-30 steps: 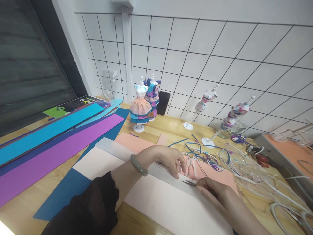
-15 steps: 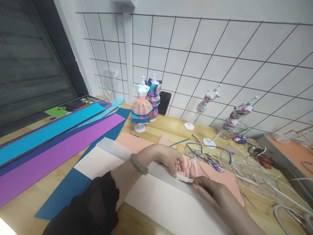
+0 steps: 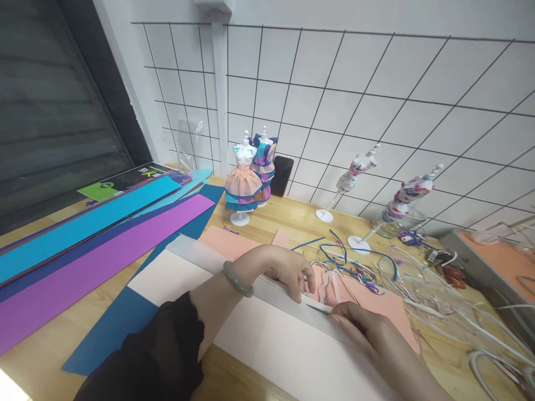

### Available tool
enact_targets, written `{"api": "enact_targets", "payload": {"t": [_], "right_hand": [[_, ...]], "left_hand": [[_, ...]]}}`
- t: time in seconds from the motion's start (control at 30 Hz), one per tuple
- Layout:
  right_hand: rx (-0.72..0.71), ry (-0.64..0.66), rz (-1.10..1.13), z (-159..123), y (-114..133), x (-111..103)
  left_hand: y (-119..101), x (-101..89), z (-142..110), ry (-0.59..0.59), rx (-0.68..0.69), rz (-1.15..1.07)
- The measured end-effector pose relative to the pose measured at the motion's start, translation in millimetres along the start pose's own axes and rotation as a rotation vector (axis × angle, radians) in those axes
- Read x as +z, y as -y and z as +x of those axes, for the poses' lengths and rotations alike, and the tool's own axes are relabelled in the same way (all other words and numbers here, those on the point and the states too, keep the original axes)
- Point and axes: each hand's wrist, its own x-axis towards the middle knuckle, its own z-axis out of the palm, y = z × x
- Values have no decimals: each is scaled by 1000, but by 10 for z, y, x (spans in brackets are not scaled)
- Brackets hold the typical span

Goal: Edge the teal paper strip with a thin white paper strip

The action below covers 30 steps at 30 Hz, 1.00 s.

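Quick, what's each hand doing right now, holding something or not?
Left hand: open, loosely bent, touching the translucent strip.
Right hand: closed, holding a thin, pointed metal tool.

— Looks bright or dim?
— Bright, mostly. Spreads evenly across the white wall [image 3: 334, 62] and the surface [image 3: 292, 211], sinks to gloom at the slatted panel [image 3: 45, 111].
— Any glare?
— Yes, burns out to white in the bottom left corner; glints on the plastic bag [image 3: 194, 129].
— And sharpness?
— Soft all over, smeary toward the right edge; leaves the thin blade [image 3: 321, 309] a faint dark line. Tilts the right-hand mannequins [image 3: 406, 196], wide-angle fashion.
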Motion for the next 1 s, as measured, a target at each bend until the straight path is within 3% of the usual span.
{"api": "enact_targets", "payload": {"t": [0.23, 0.5, 1.0], "right_hand": [[16, 0, -5, -9, 24, -6], [17, 123, -41, 16, 32, -41], [-8, 105, -104, 115, 189, -11]], "left_hand": [[-20, -9, -29, 0, -17, 3], [27, -1, 5, 10, -20, -32], [55, -40, -46, 46, -7, 34]]}}
